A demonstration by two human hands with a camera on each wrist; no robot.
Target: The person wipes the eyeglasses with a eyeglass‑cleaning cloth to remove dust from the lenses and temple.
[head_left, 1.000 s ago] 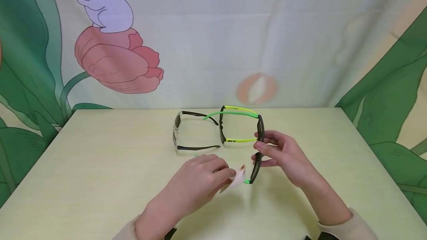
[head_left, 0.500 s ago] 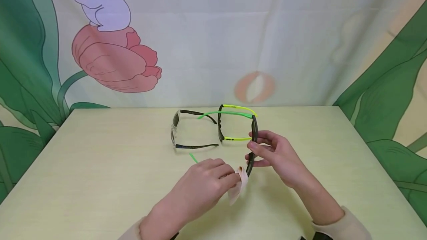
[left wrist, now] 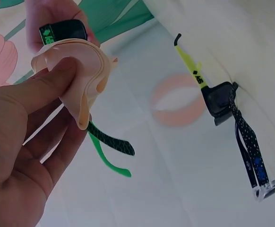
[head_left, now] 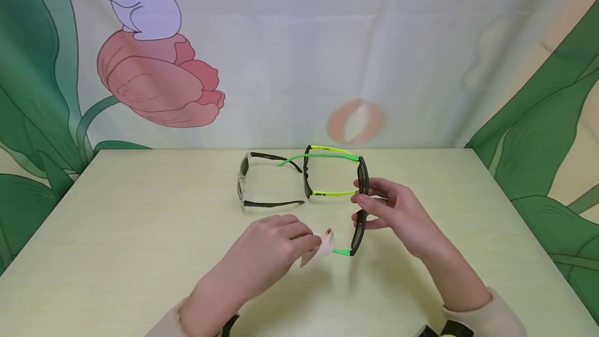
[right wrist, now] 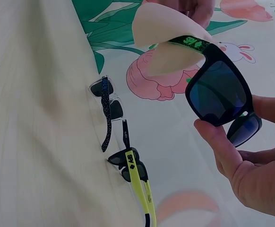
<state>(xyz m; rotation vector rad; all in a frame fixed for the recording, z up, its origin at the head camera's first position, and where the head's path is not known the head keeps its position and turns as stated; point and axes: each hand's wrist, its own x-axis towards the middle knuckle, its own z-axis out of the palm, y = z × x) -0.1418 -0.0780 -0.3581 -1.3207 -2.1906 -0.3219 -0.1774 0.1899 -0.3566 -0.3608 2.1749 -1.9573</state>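
My right hand point(head_left: 398, 217) holds black sunglasses point(head_left: 360, 230) with green temples by the bridge, above the table. In the right wrist view its thumb presses near the dark lens point(right wrist: 220, 90). Between thumb and fingers, my left hand point(head_left: 267, 256) pinches a pale pink cloth point(head_left: 320, 249). That cloth is folded around the near temple, whose patterned tip point(left wrist: 114, 139) sticks out beyond it in the left wrist view. A short green stretch by the hinge point(head_left: 342, 251) shows between cloth and frame. The far green temple point(head_left: 323, 155) is uncovered.
Two more pairs lie unfolded on the pale table point(head_left: 140, 233), behind my hands: clear-framed sunglasses point(head_left: 241, 190) with dark temples, and black sunglasses point(head_left: 307, 183) with yellow temples. A printed curtain point(head_left: 281, 56) hangs behind the table's back edge.
My left hand slid the cloth right over the near hinge, then back left along the temple, baring the hinge. The held sunglasses shifted left, then back right. The two pairs on the table stayed put.
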